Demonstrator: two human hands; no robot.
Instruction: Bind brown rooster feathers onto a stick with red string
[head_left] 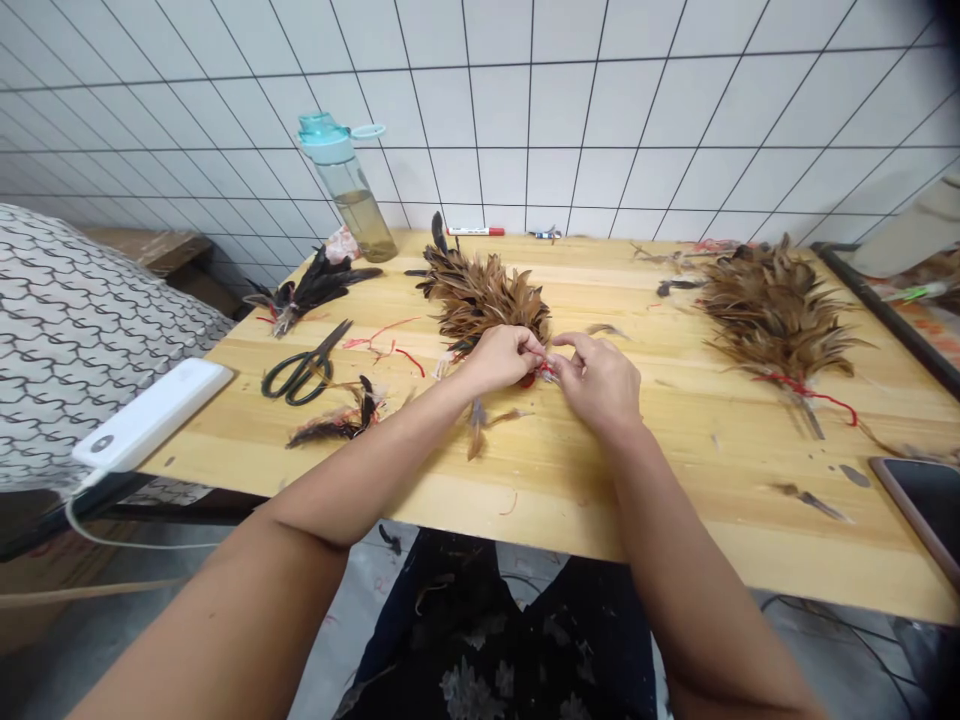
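Note:
A bundle of brown feathers lies at the middle of the table, its tips toward the wall. Red string shows at the bundle's near, quill end. My left hand is closed there, thumb and fingers pinched together on the string. From the right, my right hand meets it, thumb and forefinger pinching the string by the pale quill ends. The fingers partly cover the tied spot, so how the string runs is hidden. Just below my left hand rest a few loose feathers.
Black scissors, dark feathers and a water bottle are to the left. A white power bank overhangs the left edge. Another feather bundle, tied with red string, lies right; a phone is at the right edge.

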